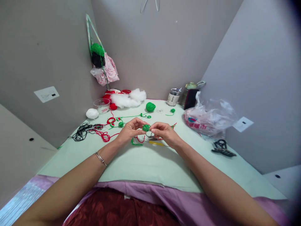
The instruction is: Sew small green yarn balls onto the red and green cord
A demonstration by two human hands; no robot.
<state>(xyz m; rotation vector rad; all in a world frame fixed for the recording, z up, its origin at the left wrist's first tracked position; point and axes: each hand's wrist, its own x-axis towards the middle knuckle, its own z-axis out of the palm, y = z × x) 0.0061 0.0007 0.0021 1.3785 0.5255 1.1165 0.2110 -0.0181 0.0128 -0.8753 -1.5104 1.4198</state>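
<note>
A small green crocheted piece (146, 127) is held up between my two hands above the middle of the table. My left hand (130, 129) pinches its left side, thumb and fingers closed on it. From the other side, my right hand (164, 131) grips its right edge with the fingertips. A dark strand hangs just below the piece. Under my hands lie a yellow-handled crochet hook (156, 143), a bit of green yarn (136, 142) and some red yarn. Whether my right fingers also hold a needle or a thread is too small to tell.
Black yarn (83, 131) and red yarn (103, 135) lie tangled at the left. Behind are a green yarn ball (150, 107), white stuffing (127, 99) and a clear tub (102, 106). A plastic bag (207, 117), a pen tin (173, 98) and a black hair claw (222, 148) stand right.
</note>
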